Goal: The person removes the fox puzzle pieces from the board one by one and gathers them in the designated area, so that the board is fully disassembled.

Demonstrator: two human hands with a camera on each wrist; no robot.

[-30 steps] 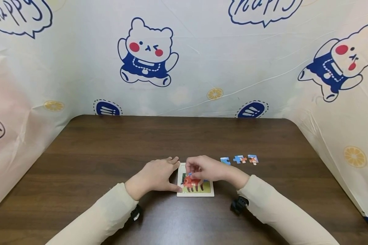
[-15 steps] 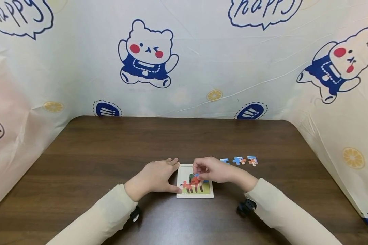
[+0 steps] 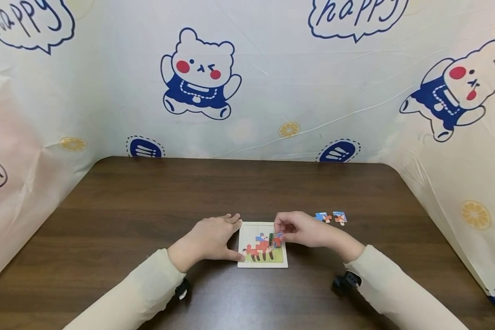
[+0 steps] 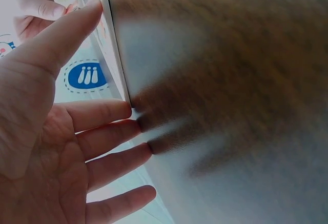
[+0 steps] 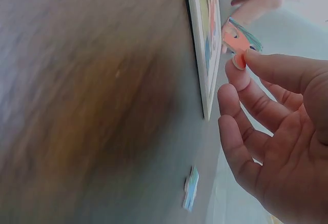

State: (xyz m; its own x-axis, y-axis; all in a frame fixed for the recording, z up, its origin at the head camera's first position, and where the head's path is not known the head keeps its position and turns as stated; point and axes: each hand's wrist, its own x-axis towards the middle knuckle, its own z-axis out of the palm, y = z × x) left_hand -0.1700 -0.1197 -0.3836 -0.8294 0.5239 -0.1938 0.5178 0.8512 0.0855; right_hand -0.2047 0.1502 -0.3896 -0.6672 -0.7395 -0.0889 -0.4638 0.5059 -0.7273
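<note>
A small square puzzle board (image 3: 263, 266) with a pale rim lies on the table, partly filled with a picture of a red animal (image 3: 262, 247) over green. My left hand (image 3: 209, 238) is spread at the board's left side. Its thumb overlaps the lower left corner, while the left wrist view shows straight fingers (image 4: 105, 134) by the edge. Between thumb and index finger, my right hand (image 3: 303, 229) pinches a red-orange puzzle piece (image 5: 237, 40) with some green on it. That piece is over the board's right side, tilted in the right wrist view.
Two loose puzzle pieces, one blue and orange (image 3: 323, 217) and one with blue and orange-red (image 3: 340, 217), lie beyond my right wrist. The brown table (image 3: 239, 188) ends at a patterned white curtain (image 3: 260, 68) at the back and sides.
My right hand has moved right across the board with the puzzle piece, uncovering more of the picture. It now hides the nearest loose piece. The left hand has stayed in place.
</note>
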